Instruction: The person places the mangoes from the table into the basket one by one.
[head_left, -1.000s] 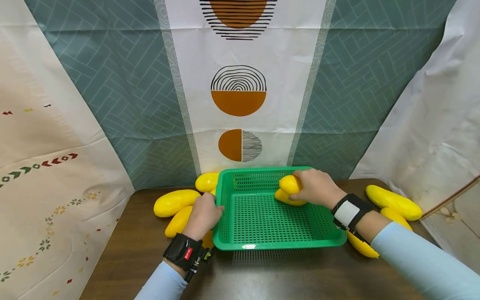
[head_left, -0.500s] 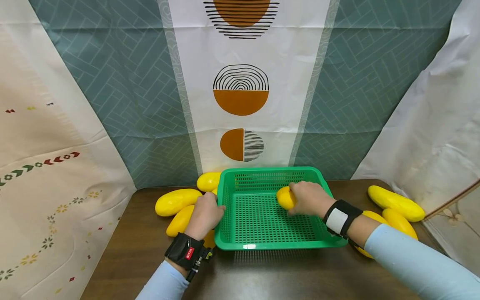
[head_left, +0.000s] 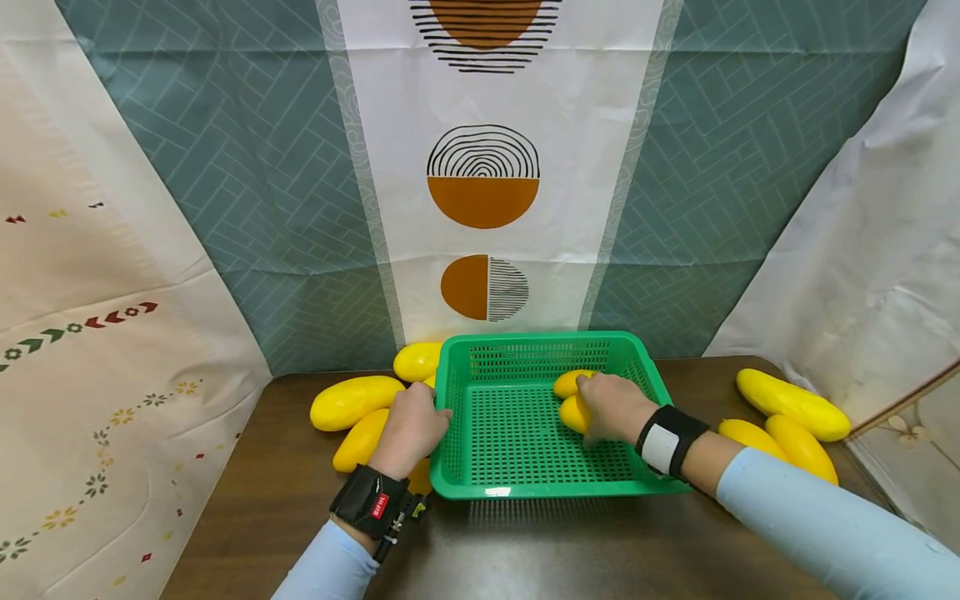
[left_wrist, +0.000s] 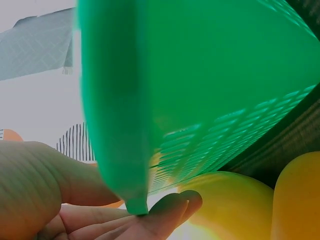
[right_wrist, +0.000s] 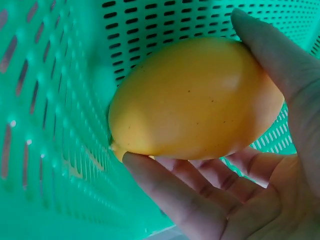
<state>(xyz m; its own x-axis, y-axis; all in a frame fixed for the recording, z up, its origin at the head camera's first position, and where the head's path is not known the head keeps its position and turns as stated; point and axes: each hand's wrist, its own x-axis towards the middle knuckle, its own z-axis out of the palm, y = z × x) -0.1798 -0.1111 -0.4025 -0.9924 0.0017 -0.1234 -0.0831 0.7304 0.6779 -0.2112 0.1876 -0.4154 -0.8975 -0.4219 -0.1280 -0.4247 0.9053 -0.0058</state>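
Observation:
A green plastic basket (head_left: 551,490) with slotted walls stands on the brown table. My left hand (head_left: 408,425) grips its left rim; in the left wrist view the thumb and fingers (left_wrist: 107,222) pinch the rim from both sides. Inside the basket, toward the right, my right hand (head_left: 617,407) holds a yellow mango (right_wrist: 195,100). Its thumb lies on one side of the fruit and its fingers curl under the other. The mango lies low, close to the slotted floor and wall. Just behind it lies another mango (head_left: 572,383) in the basket.
Several yellow fruits (head_left: 352,402) lie left of the basket, some partly hidden by the left hand. On the right are a long yellow fruit (head_left: 791,404) and two shorter ones (head_left: 802,450). A patterned cloth (head_left: 300,208) hangs behind the table.
My right hand has lowered the mango into the basket and shifted it slightly toward me, so the mango behind shows separately. The left hand stays on the rim.

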